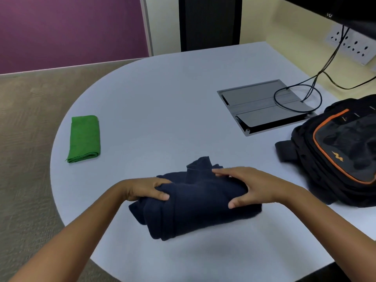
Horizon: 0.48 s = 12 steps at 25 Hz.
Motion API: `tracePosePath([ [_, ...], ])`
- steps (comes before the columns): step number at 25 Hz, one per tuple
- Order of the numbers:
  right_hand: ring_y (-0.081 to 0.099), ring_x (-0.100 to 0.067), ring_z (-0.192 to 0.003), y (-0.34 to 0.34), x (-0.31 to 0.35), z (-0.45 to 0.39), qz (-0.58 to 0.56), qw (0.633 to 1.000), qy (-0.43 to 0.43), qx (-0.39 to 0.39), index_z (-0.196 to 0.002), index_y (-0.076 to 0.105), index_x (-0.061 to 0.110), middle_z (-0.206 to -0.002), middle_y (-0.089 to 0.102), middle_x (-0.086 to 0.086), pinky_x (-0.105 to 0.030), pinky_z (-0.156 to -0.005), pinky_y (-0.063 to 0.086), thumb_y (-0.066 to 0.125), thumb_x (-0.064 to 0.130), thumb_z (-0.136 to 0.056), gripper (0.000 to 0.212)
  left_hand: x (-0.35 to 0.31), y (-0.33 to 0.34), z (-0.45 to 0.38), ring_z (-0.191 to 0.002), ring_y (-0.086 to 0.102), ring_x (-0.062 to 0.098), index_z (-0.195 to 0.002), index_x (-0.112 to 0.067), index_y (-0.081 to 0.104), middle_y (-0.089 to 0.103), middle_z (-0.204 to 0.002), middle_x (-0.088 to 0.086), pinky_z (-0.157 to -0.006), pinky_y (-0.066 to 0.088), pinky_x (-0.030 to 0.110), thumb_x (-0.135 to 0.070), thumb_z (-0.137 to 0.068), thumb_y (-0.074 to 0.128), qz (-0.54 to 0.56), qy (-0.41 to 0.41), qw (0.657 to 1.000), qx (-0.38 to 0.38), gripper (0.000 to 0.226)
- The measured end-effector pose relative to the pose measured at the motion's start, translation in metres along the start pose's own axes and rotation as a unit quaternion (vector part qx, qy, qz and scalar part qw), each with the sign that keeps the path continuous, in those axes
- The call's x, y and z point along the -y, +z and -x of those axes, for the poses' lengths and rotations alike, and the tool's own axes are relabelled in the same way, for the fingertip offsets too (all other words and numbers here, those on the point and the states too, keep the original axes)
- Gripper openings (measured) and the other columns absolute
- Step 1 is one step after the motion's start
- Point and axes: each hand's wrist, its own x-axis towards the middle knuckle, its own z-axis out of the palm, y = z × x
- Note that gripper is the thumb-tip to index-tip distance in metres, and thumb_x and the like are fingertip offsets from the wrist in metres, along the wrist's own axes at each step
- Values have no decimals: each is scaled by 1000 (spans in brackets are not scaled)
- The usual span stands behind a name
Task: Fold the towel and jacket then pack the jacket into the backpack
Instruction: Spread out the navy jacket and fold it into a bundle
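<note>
A navy jacket [195, 208] lies folded into a thick bundle near the front of the pale round table [162, 98]. My left hand [146, 189] grips its left end, thumb on top and fingers curled round the cloth. My right hand [248, 186] grips its right end, thumb in front and fingers over the top. A green towel [84, 138] lies folded in a neat rectangle near the table's left edge. The black backpack [337, 153] with orange trim lies on the table to the right, its front panel facing up.
A grey cable hatch [262, 106] is set into the table at the back right, with black cables [301, 94] looping over it up to wall sockets [350, 45]. A monitor's lower edge [345, 13] hangs at top right. Carpet lies beyond the table's left edge.
</note>
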Motion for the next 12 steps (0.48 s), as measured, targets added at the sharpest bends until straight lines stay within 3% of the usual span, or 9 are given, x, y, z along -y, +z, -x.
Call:
tracePosePath([
  [3, 20, 9, -131, -2, 4, -13, 76, 995, -20, -55, -139, 21, 53, -144, 22, 32, -18, -108, 18, 69, 62, -66, 88, 7, -19, 1, -108, 63, 13, -106, -35, 66, 69, -111, -10, -87, 49, 22, -65, -46, 81, 21, 21, 990, -134, 69],
  [4, 22, 7, -131, 0, 3, -19, 88, 993, -15, -79, -139, 24, 51, -145, 24, 30, -19, -108, 21, 69, 61, -68, 85, 7, -24, 0, -105, 63, 9, -101, -40, 67, 69, -109, -12, -88, 48, 22, -66, -47, 79, 2, 27, 986, -166, 61],
  [6, 30, 4, -130, 3, -6, -29, 49, 990, 28, -126, -136, 31, 52, -143, 32, 27, -23, -105, 30, 67, 59, -73, 73, 0, -28, -4, -106, 60, 6, -104, -40, 65, 66, -111, -13, -97, 45, 28, -52, -71, 73, -80, 13, 967, -242, 36],
  [8, 40, -3, -127, 7, -19, -41, -4, 978, 93, -185, -135, 36, 47, -140, 38, 21, -27, -100, 37, 59, 59, -79, 62, -7, -24, -12, -119, 52, 14, -120, -30, 58, 57, -128, -7, -103, 39, 31, -35, -89, 59, -186, -19, 898, -399, 31],
  [10, 42, -16, -129, 18, -27, -60, 64, 954, 157, -247, -139, 37, 36, -145, 38, 6, -36, -105, 35, 38, 58, -89, 55, -23, 1, -26, -135, 37, 20, -132, -22, 50, 43, -144, -2, -109, 28, 37, -29, -95, 48, -287, -8, 793, -538, 38],
  [12, 37, -27, -135, 35, -21, -81, 173, 922, 167, -304, -138, 43, 27, -148, 38, -6, -52, -110, 24, 22, 49, -94, 54, -38, 40, -45, -142, 25, 22, -137, -20, 44, 36, -150, -2, -113, 19, 46, -27, -96, 41, -374, 51, 743, -552, 42],
])
